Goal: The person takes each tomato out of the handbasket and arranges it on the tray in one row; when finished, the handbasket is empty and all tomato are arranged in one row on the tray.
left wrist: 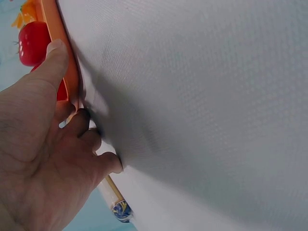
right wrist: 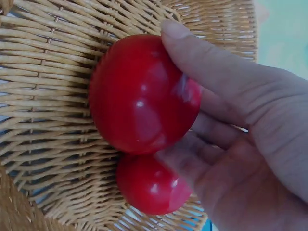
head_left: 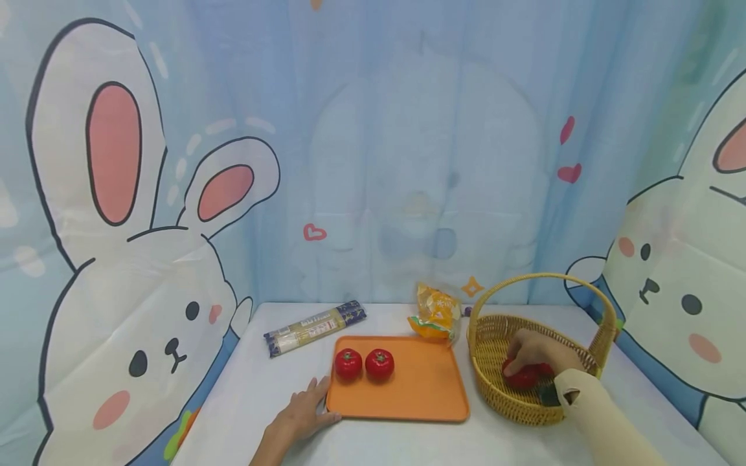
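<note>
Thumb and fingers of the right grip curl around a tomato, parted by about its width, down inside the basket near the right edge of the desk. That tomato looks light and stiff, probably a hollow model, so bruising seems unlikely; its glossy, round skin could slip, and a hold across its widest part, thumb opposite fingers, would suit best. A second tomato sits against it, just as smooth. Ribbed, yellow-brown wicker forms the basket, with a tall arched handle. The left grip, its fingers loose and spread and grasping nothing, touches the tray at its near left corner. Flat, orange and low-rimmed, perhaps plastic, the tray carries two more tomatoes, green-topped, toward its far left corner. Along the desk's far edge lie a crinkled yellow bag and, nearer the far left corner, a long packet in shiny wrap. The desk's white surface shows a fine weave.
</note>
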Demonstrator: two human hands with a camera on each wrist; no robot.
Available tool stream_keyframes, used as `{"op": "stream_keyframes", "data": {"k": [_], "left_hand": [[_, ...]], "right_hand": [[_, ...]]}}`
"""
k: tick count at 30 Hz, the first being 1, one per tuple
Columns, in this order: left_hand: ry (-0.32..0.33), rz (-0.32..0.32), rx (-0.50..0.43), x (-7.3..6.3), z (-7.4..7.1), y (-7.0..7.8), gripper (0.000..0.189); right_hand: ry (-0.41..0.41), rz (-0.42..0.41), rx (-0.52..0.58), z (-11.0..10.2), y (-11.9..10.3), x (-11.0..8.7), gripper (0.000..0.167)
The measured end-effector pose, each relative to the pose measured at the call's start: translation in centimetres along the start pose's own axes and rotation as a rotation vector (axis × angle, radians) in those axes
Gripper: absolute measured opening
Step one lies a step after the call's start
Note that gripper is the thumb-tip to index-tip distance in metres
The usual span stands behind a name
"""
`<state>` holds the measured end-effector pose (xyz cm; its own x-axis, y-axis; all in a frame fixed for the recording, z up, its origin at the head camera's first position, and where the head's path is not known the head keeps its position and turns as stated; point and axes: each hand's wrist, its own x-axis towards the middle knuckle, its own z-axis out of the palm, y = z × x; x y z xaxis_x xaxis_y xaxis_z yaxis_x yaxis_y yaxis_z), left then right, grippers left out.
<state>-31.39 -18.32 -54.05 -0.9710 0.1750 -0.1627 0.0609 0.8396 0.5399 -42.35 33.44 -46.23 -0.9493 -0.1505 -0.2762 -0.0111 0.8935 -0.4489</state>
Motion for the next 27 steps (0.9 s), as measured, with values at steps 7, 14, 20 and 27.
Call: {"op": "stream_keyframes", "data": {"k": [7, 14, 20, 27], "left_hand": [[-0.006, -0.017, 0.001, 0.0, -0.2, 0.1, 0.085], [-0.008, -0.037, -0.008, 0.2, 0.1, 0.1, 0.085], [-0.011, -0.047, -0.004, 0.1, 0.1, 0.2, 0.085], [-0.011, -0.040, -0.006, 0.0, 0.0, 0.2, 0.085]], "right_hand": [[0.026, -0.024, 0.060, 0.4, -0.4, -0.3, 0.052], [0.147, -0.177, 0.117, 1.3, 0.2, 0.2, 0.051], [0.233, -0.199, 0.231, 2.3, 0.7, 0.3, 0.055], [0.330, -0.234, 0.278, 2.8, 0.9, -0.1, 0.067]]}}
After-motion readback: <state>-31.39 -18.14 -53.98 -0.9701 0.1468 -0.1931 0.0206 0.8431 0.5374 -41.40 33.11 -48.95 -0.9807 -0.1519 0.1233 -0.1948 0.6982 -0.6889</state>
